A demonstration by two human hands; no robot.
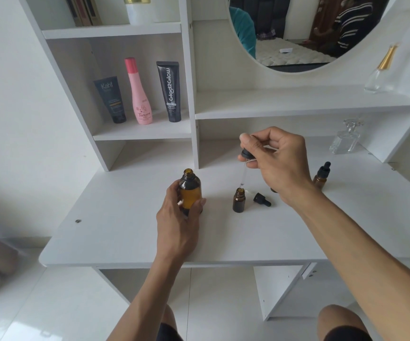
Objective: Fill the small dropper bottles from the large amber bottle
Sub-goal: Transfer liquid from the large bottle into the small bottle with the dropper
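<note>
While the left hand (pixel 177 219) grips the large amber bottle (pixel 190 190) — dropper (pixel 245 166) hangs above, pinched.

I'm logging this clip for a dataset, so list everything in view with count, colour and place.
large amber bottle: 1, amber, open, on desk
small dropper bottle: 1, amber, uncapped, mid-desk
capped dropper bottle: 1, amber, black cap, right of desk
loose dropper cap: 1, black, lying beside the uncapped bottle
pipette dropper: 1, black top, glass tube, tip over small bottle's mouth
tubes: 2, dark, shelf
pink bottle: 1, shelf
clear glass bottles: 2, right side
mirror: 1, round
desk: 1, white
left hand: grips large bottle
right hand: pinches pipette
</note>
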